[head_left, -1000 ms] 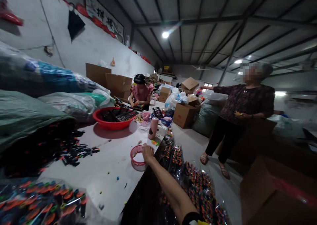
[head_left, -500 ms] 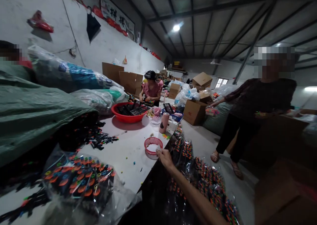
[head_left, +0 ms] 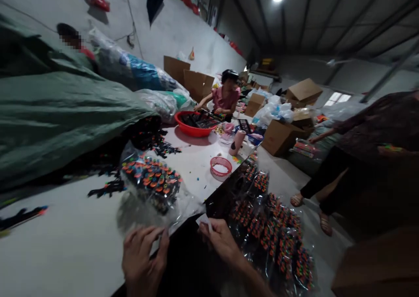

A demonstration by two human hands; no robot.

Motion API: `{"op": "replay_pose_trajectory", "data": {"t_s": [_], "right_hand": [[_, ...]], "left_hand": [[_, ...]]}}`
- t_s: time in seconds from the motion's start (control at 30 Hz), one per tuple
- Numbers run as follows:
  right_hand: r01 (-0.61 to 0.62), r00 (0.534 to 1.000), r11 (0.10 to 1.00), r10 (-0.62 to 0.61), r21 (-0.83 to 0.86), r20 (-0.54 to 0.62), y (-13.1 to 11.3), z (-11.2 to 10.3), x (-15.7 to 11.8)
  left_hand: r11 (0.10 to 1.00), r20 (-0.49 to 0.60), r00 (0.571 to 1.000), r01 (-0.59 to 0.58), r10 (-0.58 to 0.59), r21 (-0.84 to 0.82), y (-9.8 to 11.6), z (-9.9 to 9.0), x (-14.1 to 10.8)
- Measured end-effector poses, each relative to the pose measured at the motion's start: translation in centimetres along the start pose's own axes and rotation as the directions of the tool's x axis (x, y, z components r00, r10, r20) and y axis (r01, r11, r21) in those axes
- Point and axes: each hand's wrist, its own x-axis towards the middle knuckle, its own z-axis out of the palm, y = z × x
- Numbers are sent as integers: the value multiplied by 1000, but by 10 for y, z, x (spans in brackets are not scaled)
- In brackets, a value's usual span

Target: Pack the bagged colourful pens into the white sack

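Observation:
My right hand (head_left: pixel 222 240) is closed, pinching a small white paper slip (head_left: pixel 204 221) between thumb and fingers, just off the table edge. Nearer me, my left hand (head_left: pixel 144 255) has its fingers curled and its fingertips at the near edge of a clear plastic bag (head_left: pixel 183 207); the exact grip is partly hidden. Inside that bag lie many black pieces with orange, blue and green round ends. Beyond my hands, a small red basket (head_left: pixel 221 168) with white slips in it stands by the table edge.
Filled clear bags (head_left: pixel 271 231) of similar pieces lie below the table's right edge. A red basin (head_left: pixel 193 129) holds black parts before a seated person (head_left: pixel 226 98). A green sack (head_left: pixel 65 109) spills black pieces at left. Another person (head_left: pixel 369 127) stands at right near cardboard boxes (head_left: pixel 279 136).
My right hand has drawn back from the red basket toward me with a white slip. My left hand has come into view at the bag. The view has swung left and down.

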Motion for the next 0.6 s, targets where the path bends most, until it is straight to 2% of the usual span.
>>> {"op": "replay_pose_trajectory", "data": {"t_s": [0.1, 0.2, 0.3, 0.37, 0.4, 0.47, 0.53, 0.6], "right_hand": [[98, 995, 965, -102, -245, -4, -9, 27, 15], [228, 974, 844, -204, -485, 103, -16, 58, 34], [250, 968, 695, -156, -675, 198, -23, 80, 50], [212, 977, 630, -121, -747, 176, -28, 83, 59], [199, 980, 630, -118, -750, 161, -30, 81, 63], [239, 971, 720, -159, -652, 181, -34, 74, 69], [337, 936, 806, -232, -486, 265, -33, 69, 76], [433, 891, 795, -306, -424, 335, -27, 72, 82]], "left_hand": [[999, 54, 998, -31, 32, -20, 6, -4, -7], [994, 108, 991, -65, 75, -90, 9, -7, -22], [990, 124, 992, 20, -2, -140, 12, -14, -33], [984, 117, 990, 92, -74, -153, 12, -19, -37], [983, 114, 990, 97, -79, -157, 12, -22, -38], [982, 99, 992, 93, -77, -162, 11, -26, -40], [975, 83, 990, 130, -116, -180, 11, -28, -42], [958, 72, 984, 177, -165, -227, 16, -27, -41]]}}
